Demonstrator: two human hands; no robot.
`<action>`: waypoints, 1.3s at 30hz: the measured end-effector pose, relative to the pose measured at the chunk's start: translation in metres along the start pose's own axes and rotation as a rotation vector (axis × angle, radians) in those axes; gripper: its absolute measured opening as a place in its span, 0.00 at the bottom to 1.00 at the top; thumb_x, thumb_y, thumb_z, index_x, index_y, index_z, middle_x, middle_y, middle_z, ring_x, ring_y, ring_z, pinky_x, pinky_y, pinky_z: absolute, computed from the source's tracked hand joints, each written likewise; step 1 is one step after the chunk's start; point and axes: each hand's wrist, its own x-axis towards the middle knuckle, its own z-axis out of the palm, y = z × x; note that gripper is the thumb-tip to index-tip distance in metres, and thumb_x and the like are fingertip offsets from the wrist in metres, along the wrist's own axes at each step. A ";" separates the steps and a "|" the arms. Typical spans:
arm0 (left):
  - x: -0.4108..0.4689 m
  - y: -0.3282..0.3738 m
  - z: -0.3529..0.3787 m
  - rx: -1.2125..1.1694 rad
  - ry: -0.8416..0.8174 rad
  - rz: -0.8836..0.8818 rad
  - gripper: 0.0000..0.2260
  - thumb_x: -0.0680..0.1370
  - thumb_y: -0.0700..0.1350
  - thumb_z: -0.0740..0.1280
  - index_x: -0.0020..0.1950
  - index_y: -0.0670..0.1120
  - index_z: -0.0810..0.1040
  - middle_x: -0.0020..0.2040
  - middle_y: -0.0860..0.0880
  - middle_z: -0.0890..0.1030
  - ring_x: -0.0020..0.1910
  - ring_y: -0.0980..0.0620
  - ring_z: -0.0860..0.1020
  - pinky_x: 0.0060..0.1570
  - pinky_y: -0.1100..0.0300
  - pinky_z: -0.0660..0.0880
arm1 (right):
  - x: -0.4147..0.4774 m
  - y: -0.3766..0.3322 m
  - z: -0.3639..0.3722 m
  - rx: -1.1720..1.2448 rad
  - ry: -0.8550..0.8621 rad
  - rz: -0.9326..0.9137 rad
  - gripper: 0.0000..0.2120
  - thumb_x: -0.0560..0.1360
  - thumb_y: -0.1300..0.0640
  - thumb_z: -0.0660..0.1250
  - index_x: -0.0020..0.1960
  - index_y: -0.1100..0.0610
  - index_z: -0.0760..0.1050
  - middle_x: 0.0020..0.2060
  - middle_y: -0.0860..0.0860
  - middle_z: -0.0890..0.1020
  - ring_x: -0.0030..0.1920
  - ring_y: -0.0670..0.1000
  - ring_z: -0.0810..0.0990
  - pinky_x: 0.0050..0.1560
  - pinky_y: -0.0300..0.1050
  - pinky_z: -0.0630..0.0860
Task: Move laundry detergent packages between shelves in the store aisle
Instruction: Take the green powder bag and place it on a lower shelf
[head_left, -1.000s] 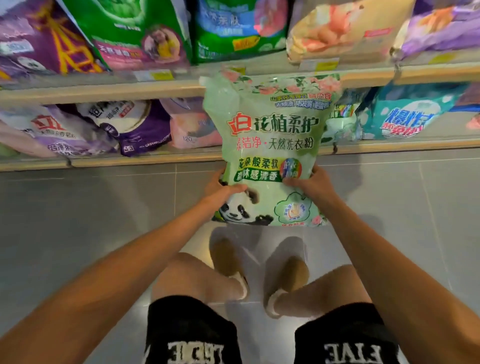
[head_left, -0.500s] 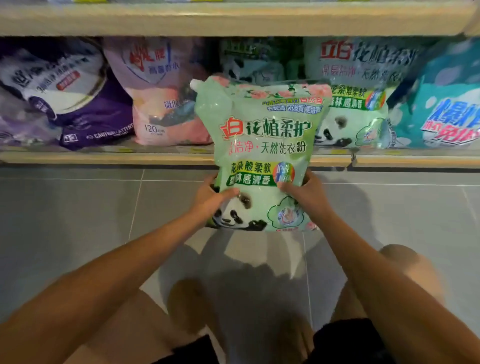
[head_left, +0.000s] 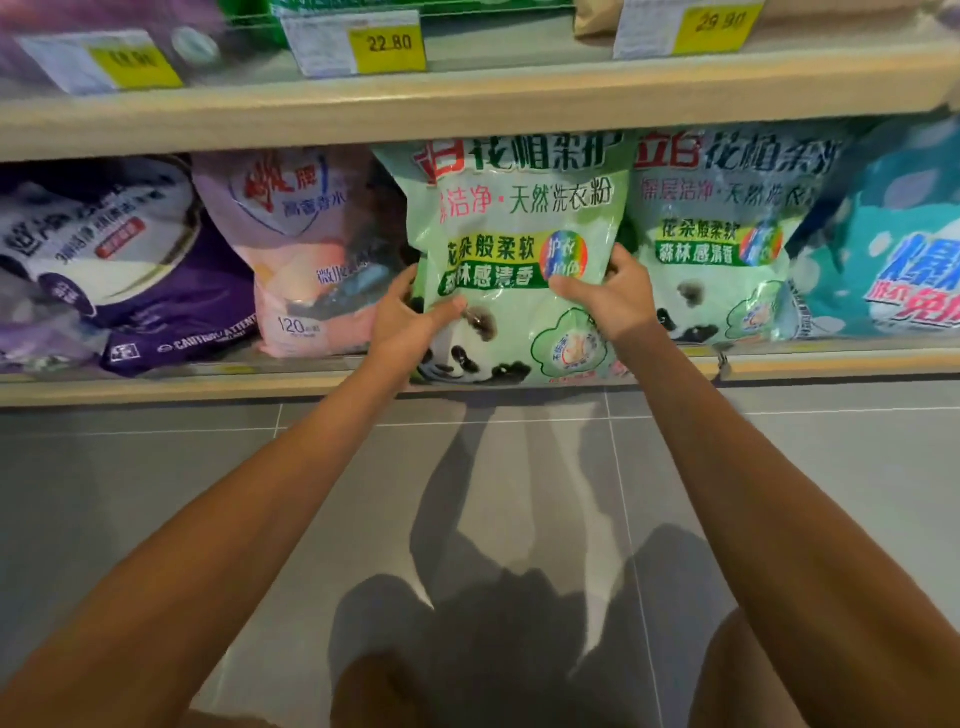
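Note:
A light green detergent bag with a panda print stands upright at the front of the bottom shelf, its top under the shelf board above. My left hand grips its left edge, thumb across the front. My right hand grips its right side. Right beside it stands a second panda-print bag of the same kind.
On the same shelf sit a pink bag, a purple bag to the left and a teal bag at far right. The shelf board above carries yellow price tags. Grey floor tiles lie below.
Both hands have carried the green panda bag forward from mid-air over the floor into the bottom shelf. The view has dropped and come closer to the shelf.

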 end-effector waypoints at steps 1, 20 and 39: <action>0.007 0.002 0.002 -0.007 0.006 0.022 0.27 0.70 0.39 0.75 0.67 0.47 0.71 0.51 0.54 0.80 0.47 0.61 0.79 0.45 0.72 0.76 | 0.007 -0.001 0.001 0.007 0.008 -0.010 0.19 0.65 0.64 0.77 0.52 0.51 0.75 0.42 0.42 0.83 0.38 0.37 0.83 0.38 0.32 0.78; 0.088 -0.033 0.019 -0.004 0.033 0.164 0.12 0.72 0.39 0.73 0.50 0.51 0.75 0.41 0.60 0.82 0.37 0.68 0.81 0.37 0.73 0.75 | 0.089 0.043 0.021 0.109 0.140 -0.135 0.21 0.65 0.64 0.76 0.54 0.52 0.74 0.50 0.52 0.83 0.52 0.52 0.83 0.53 0.49 0.80; 0.094 -0.065 0.014 0.022 -0.110 0.072 0.21 0.75 0.42 0.70 0.67 0.49 0.70 0.56 0.53 0.81 0.51 0.60 0.80 0.53 0.63 0.78 | 0.076 0.086 0.010 -0.643 -0.156 -0.064 0.61 0.57 0.53 0.82 0.78 0.52 0.46 0.71 0.59 0.59 0.70 0.61 0.63 0.67 0.64 0.67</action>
